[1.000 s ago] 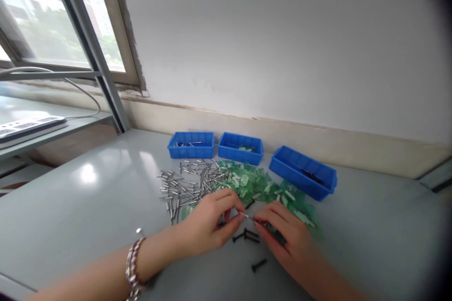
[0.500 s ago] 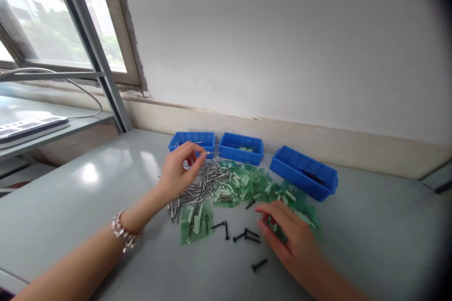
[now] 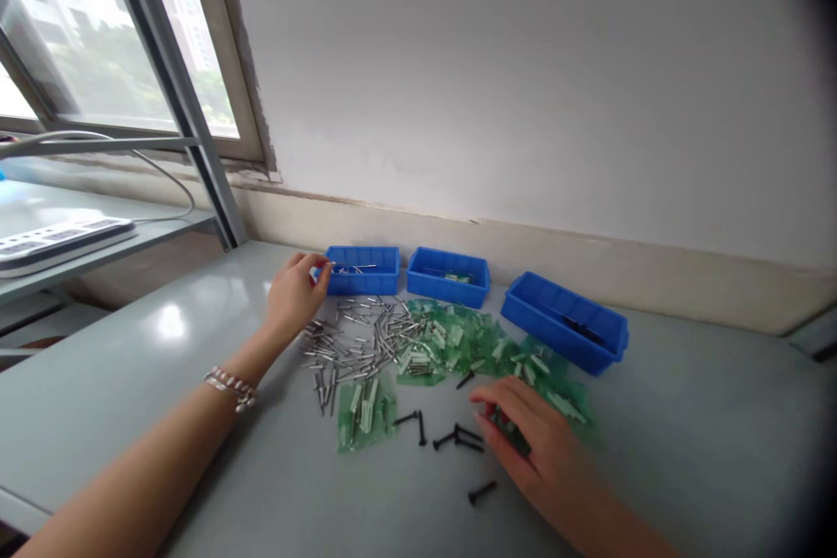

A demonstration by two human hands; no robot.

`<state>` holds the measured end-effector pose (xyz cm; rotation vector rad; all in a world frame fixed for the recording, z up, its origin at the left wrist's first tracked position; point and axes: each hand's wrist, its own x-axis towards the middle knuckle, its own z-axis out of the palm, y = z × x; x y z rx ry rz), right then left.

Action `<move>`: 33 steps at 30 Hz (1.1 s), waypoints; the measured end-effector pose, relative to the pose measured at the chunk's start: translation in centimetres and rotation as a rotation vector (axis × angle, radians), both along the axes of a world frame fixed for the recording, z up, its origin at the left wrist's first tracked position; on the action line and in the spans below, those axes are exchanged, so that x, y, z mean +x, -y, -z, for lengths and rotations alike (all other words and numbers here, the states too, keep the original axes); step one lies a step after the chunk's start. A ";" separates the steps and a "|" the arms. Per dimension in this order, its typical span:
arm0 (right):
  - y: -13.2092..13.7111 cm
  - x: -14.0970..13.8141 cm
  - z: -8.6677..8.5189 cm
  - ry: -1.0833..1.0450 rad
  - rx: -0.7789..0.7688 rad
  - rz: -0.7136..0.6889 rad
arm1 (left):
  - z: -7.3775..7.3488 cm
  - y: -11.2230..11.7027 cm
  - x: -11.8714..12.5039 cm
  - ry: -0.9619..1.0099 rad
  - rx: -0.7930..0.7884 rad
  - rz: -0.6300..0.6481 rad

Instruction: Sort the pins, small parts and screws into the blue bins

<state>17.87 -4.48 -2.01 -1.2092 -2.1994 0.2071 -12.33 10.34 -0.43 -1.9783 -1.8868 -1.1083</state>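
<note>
My left hand reaches to the left corner of the left blue bin, thumb and forefinger pinched on a thin silver pin at the rim. A bracelet sits on that wrist. My right hand lies palm down near me, fingers curled onto a green packet at the edge of the green packet heap. A pile of silver pins lies between my hands and the bins. Black screws lie just left of my right hand.
The middle blue bin and right blue bin stand along the wall on the grey table. One green packet lies apart, and a lone black screw lies near me. A power strip rests on the left shelf under the window.
My left hand left my right hand with a silver pin and moved up and left to the left bin's corner. My right hand stayed on the green packets.
</note>
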 end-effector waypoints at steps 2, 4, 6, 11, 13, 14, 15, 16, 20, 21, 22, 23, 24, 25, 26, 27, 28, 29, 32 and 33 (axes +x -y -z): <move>0.0 0.0 0.0 0.006 0.006 -0.002 | 0.0 -0.1 -0.1 0.000 -0.002 -0.009; 0.1 0.0 0.0 0.007 0.015 -0.002 | 0.2 -0.2 -0.3 -0.005 -0.019 -0.014; 0.1 0.0 0.0 0.009 0.010 0.001 | 0.4 -0.4 -0.4 -0.013 -0.046 -0.015; 0.1 0.0 0.0 0.013 -0.007 0.005 | 1.0 -0.9 -0.8 -0.018 -0.078 -0.007; 0.1 0.1 0.0 0.014 -0.015 0.000 | 1.1 -1.0 -0.8 -0.020 -0.083 -0.006; 0.1 0.1 -0.1 0.014 -0.018 -0.003 | 1.1 -1.0 -0.9 -0.022 -0.085 -0.006; 0.1 0.1 -0.1 0.012 -0.018 -0.004 | 1.1 -1.0 -0.9 -0.022 -0.086 -0.005; 0.1 0.0 -0.1 0.008 -0.015 -0.006 | 1.1 -1.0 -0.8 -0.021 -0.086 -0.003; 0.1 0.0 -0.1 -0.002 -0.001 -0.003 | 1.2 -1.0 -0.8 -0.014 -0.079 0.002; 0.1 0.0 0.0 -0.003 -0.004 -0.003 | 1.2 -1.0 -0.9 -0.014 -0.079 0.002; 0.1 0.0 0.0 -0.005 -0.007 -0.004 | 1.3 -1.0 -0.9 -0.012 -0.079 0.003; 0.1 0.0 0.1 -0.007 -0.012 -0.007 | 1.3 -1.0 -0.9 -0.009 -0.081 0.006; 0.1 0.0 0.1 -0.008 -0.017 -0.011 | 1.4 -1.1 -0.9 -0.005 -0.082 0.008; 0.1 0.1 0.2 -0.009 -0.020 -0.012 | 1.4 -1.1 -0.9 0.000 -0.084 0.012; 0.1 0.1 0.2 -0.008 -0.022 -0.012 | 1.4 -1.1 -0.9 0.003 -0.086 0.015; 0.1 0.1 0.2 -0.005 -0.026 -0.010 | 1.5 -1.1 -1.0 0.005 -0.086 0.019; 0.1 0.1 0.2 -0.002 -0.030 -0.008 | 1.5 -1.1 -1.0 0.007 -0.085 0.022; 0.1 0.1 0.1 0.000 -0.033 -0.007 | 1.4 -1.1 -1.0 0.009 -0.080 0.023; 0.2 0.0 0.0 0.008 -0.034 -0.008 | 1.1 -0.9 -0.8 0.006 -0.043 0.018; 0.1 0.0 0.0 0.010 -0.033 -0.010 | 1.0 -0.8 -0.6 -0.002 -0.030 0.027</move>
